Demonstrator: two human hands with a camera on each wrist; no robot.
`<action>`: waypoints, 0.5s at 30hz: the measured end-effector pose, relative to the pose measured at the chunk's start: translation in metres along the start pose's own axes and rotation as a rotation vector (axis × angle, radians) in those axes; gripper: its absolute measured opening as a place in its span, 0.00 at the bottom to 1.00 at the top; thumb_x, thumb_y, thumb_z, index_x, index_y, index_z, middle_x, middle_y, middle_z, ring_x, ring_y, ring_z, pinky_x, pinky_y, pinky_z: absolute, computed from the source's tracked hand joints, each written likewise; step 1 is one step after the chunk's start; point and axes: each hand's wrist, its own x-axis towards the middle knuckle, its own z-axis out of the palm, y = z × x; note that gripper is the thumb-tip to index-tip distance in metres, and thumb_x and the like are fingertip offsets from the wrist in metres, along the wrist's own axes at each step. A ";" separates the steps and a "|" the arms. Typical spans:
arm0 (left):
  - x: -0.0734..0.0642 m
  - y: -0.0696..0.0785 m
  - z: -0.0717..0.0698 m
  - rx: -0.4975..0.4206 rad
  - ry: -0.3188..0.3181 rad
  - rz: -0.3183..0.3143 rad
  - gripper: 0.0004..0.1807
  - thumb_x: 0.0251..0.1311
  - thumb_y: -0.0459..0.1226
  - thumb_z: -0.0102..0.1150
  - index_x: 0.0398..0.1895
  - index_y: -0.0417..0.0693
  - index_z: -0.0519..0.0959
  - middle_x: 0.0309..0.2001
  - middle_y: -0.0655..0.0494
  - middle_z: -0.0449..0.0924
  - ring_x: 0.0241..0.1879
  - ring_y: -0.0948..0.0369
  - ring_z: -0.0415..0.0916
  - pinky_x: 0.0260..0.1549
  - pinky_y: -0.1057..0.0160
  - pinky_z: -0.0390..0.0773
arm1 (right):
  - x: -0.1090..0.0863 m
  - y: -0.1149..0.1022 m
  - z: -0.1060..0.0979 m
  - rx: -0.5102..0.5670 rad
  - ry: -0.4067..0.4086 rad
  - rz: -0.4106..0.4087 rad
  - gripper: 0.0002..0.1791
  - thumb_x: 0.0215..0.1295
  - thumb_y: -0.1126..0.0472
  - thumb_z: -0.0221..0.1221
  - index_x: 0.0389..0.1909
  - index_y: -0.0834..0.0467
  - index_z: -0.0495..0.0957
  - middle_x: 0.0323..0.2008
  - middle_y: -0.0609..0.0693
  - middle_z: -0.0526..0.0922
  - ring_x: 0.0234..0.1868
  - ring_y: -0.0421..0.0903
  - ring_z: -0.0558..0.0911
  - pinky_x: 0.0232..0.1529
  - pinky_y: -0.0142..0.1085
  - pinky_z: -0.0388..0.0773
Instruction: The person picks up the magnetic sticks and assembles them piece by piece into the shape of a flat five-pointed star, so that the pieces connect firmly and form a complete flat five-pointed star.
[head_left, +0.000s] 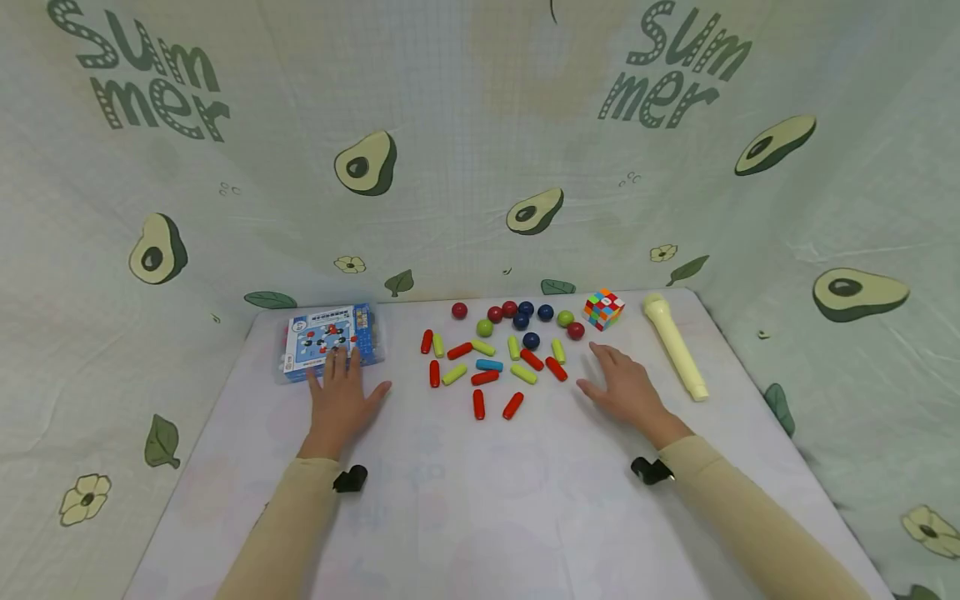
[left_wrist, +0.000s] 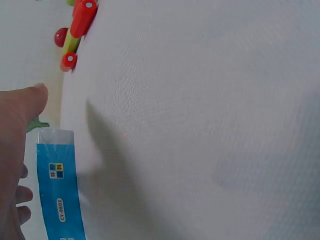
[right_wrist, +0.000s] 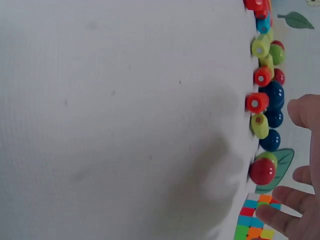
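Observation:
My left hand point(head_left: 339, 406) is spread with straight fingers, its fingertips over the near edge of a blue-and-white boxed set point(head_left: 326, 337) picturing a ball-and-stick model; whether they touch it I cannot tell. On the other side, my right hand point(head_left: 627, 390) is spread too, holding nothing, right of the loose pieces. Between the hands lie several red rods point(head_left: 484, 377), several yellow-green rods point(head_left: 523, 374) and one blue rod point(head_left: 489, 365). Behind these are dark red balls point(head_left: 459, 310), navy balls point(head_left: 531, 340) and green balls point(head_left: 484, 327).
A colourful puzzle cube point(head_left: 603, 309) sits at the back right, beyond the right hand. Farther right lies a pale yellow stick point(head_left: 677, 346) with a thicker end. The white-covered table point(head_left: 465, 517) meets a hanging avocado-print cloth point(head_left: 450, 233) at its back edge.

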 end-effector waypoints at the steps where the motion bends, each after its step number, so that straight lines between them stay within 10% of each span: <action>1: 0.000 0.001 0.000 -0.002 0.006 0.004 0.54 0.67 0.63 0.54 0.80 0.35 0.48 0.79 0.31 0.41 0.78 0.35 0.35 0.68 0.26 0.33 | -0.001 -0.002 0.001 0.009 -0.003 0.003 0.46 0.69 0.41 0.61 0.78 0.61 0.55 0.73 0.66 0.62 0.71 0.66 0.63 0.68 0.66 0.60; 15: -0.004 0.022 0.003 -0.062 0.072 0.045 0.44 0.69 0.56 0.57 0.75 0.34 0.59 0.73 0.33 0.59 0.74 0.38 0.51 0.74 0.36 0.37 | -0.007 -0.021 0.010 0.083 0.001 -0.012 0.39 0.69 0.45 0.63 0.74 0.58 0.63 0.65 0.62 0.72 0.61 0.60 0.75 0.62 0.62 0.71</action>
